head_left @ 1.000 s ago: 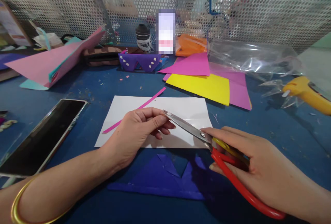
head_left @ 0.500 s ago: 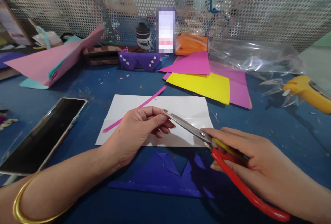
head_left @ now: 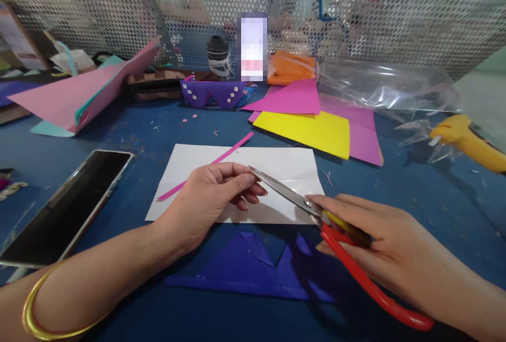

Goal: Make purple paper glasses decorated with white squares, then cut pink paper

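At the far left one pink folded card sheet lies tented on the blue table, and below it rests one glossy black phone, its near end cut off by the left forearm, which wears a single gold bangle. One flat white paper sheet lies in the middle with one thin pink strip slanting across it. The left hand rests on this sheet, fingers curled narrow, thumb and forefinger pinching the tip of the one pair of scissors; whether anything lies between them cannot be told. The steel blades look closed. In front lies one creased purple folded paper. The right hand grips the smooth red and yellow handles, which its fingers partly hide. Behind lie one yellow sheet, magenta sheets, crinkled clear plastic and one yellow tool, cut off at the right edge.
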